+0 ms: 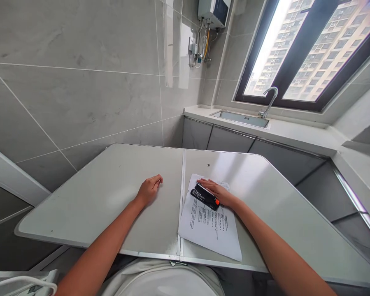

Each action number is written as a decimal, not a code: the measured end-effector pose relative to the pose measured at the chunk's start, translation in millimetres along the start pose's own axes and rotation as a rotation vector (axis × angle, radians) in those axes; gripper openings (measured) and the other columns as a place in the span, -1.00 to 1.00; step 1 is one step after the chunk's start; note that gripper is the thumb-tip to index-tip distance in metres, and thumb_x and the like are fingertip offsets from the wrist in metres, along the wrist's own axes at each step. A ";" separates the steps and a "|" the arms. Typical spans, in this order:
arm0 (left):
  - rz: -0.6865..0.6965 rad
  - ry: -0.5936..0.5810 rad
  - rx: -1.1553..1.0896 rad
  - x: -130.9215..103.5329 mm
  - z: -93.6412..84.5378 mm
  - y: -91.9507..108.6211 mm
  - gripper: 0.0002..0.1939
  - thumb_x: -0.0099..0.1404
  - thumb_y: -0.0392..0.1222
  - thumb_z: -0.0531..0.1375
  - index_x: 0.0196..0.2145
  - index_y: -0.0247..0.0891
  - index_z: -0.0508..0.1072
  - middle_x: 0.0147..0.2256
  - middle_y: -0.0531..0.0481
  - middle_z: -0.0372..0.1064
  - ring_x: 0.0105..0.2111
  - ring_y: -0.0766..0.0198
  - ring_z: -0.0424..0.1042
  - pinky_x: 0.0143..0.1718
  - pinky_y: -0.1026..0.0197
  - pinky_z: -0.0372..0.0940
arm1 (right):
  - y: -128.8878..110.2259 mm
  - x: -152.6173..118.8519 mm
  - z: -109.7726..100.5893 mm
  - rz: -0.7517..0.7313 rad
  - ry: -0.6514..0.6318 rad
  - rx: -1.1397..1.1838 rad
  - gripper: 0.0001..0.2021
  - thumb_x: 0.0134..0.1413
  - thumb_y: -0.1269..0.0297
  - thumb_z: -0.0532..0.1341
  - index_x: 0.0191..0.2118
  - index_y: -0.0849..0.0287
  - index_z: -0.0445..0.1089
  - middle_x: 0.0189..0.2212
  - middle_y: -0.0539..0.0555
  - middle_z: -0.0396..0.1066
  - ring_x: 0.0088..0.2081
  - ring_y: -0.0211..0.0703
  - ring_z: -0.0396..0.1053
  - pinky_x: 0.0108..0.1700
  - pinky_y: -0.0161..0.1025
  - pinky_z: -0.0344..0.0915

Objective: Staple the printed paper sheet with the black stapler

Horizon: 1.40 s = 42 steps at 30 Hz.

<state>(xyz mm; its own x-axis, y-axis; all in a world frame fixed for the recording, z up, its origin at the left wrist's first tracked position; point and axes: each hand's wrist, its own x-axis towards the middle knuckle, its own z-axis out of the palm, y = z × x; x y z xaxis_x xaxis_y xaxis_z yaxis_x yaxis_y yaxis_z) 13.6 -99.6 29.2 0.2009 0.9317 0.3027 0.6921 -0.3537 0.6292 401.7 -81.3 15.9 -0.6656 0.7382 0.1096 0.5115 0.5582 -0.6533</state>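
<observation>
The head view shows two bare hands over one pale table (95, 205), whose top is split into two halves by a single seam. The left hand (148, 190) rests on the left half, its fingers curled closed; whether something small is pinched between them is too fine to tell.

The right hand (218, 192) lies palm down on the right half, over the printed paper (203, 230), its fingers released and stretched out rather than wrapped round anything; its thumb is hidden. One black stapler (205, 197) with one orange-red end lies on the upper part of the paper, just beside these fingers on the side nearer the person, set at a slant. How many sheets make up the paper cannot be counted. Its upper left part reaches close to the seam. Beyond it on the table is a tiny dark speck (208, 165), too small to identify.

Past the table, a counter (299, 130) carries one sink (240, 118) and one faucet (269, 100). One window (279, 53) shows two panes, and one water heater (214, 12) hangs in the corner.
</observation>
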 end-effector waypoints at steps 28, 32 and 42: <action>-0.025 -0.062 0.041 -3.5 3.6 1.1 -0.71 0.37 -0.32 -0.05 -0.27 -0.13 0.45 -0.45 0.05 0.36 -0.46 0.19 0.26 -0.40 0.19 0.07 | -0.7 39.6 17.3 0.218 0.285 -0.023 -0.74 0.26 0.06 0.08 -0.23 0.10 0.41 -0.31 0.02 0.44 -0.25 -0.12 0.38 -0.15 -0.20 0.34; -0.023 -0.058 0.036 -3.1 4.6 1.5 -0.72 0.37 -0.30 -0.04 -0.27 -0.13 0.45 -0.44 0.04 0.34 -0.46 0.19 0.24 -0.40 0.18 0.07 | -7.7 38.9 19.8 0.182 0.302 0.123 -0.73 0.27 0.03 0.09 -0.24 0.11 0.37 -0.40 -0.01 0.43 -0.34 -0.16 0.35 -0.25 -0.25 0.32; -0.058 -0.032 0.029 -1.9 5.1 -3.0 -0.74 0.34 -0.31 -0.01 -0.28 -0.13 0.47 -0.43 0.03 0.40 -0.47 0.19 0.25 -0.42 0.17 0.05 | -27.4 55.5 35.3 0.008 0.280 -0.107 -0.63 0.29 0.11 0.18 0.15 0.02 0.44 0.16 0.16 0.45 0.20 0.16 0.34 0.28 0.19 0.21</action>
<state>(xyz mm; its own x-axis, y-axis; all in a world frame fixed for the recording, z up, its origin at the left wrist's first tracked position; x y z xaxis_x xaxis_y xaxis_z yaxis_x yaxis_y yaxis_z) 14.6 -99.9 23.1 0.1817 0.9530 0.2425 0.7231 -0.2966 0.6238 331.6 -69.0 13.4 -0.4931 0.8101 0.3171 0.5802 0.5778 -0.5740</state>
